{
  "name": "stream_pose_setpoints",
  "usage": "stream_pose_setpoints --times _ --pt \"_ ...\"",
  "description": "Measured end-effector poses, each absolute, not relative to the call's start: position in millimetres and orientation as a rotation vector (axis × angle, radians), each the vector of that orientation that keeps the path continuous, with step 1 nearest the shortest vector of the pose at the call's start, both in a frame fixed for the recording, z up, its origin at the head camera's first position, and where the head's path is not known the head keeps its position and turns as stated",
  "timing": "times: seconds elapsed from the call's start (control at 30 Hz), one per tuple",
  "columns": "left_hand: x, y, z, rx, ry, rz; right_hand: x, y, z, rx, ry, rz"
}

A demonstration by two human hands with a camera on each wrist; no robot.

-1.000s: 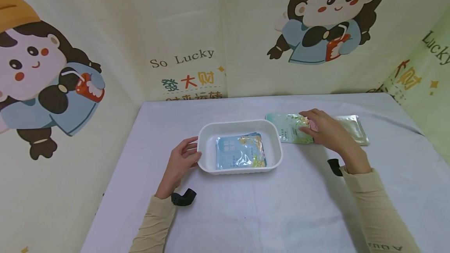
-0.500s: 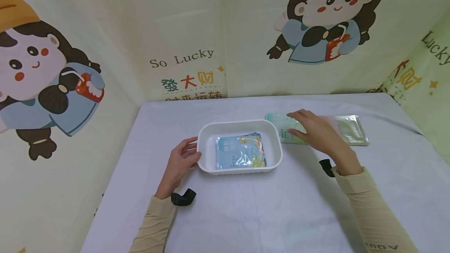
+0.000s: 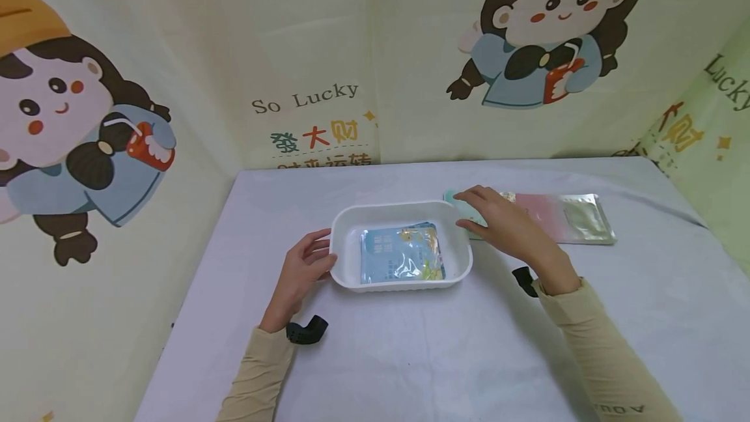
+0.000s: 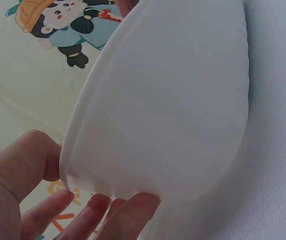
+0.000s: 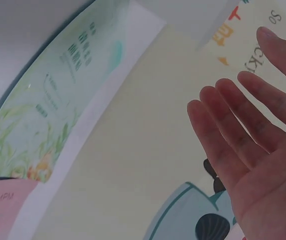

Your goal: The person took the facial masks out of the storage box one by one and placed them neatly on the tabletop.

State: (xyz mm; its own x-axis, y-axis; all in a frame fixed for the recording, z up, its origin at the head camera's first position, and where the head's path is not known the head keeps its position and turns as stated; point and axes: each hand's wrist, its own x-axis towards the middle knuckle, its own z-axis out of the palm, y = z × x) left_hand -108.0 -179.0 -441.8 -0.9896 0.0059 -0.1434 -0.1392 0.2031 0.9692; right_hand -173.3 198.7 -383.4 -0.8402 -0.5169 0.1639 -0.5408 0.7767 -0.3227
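At the left end of a white plastic tray (image 3: 401, 286), my left hand (image 3: 301, 264) holds the rim. The left wrist view shows the thumb at the tray's edge (image 4: 70, 140) and the other fingertips (image 4: 143, 200) against its outer wall. Flat blue printed sachets (image 3: 401, 254) lie stacked inside the tray. My right hand (image 3: 512, 230) hovers with fingers spread, near the tray's right end and over a green printed sachet (image 3: 472, 211), partly covering it in the head view. In the right wrist view this hand's palm (image 5: 263, 195) is bare, the green sachet (image 5: 57, 95) off to the left.
Right of the green sachet lie a pink sachet (image 3: 536, 208) and a silver one (image 3: 588, 219), overlapping in a row. A white cloth (image 3: 404, 363) covers the table. A printed curtain (image 3: 422, 122) hangs behind it. Black wrist mounts (image 3: 307, 331) sit at both wrists.
My right hand has moved left, away from the pink sachet and along the green one toward the tray. The pink sachet shows more now. Left hand and tray stay in place.
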Motion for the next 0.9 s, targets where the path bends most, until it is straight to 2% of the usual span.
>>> stream_pose_setpoints --times 0.9 --pt "-111 -182 -442 -0.12 2.359 1.905 -170 148 -396 1.05 -2.902 0.583"
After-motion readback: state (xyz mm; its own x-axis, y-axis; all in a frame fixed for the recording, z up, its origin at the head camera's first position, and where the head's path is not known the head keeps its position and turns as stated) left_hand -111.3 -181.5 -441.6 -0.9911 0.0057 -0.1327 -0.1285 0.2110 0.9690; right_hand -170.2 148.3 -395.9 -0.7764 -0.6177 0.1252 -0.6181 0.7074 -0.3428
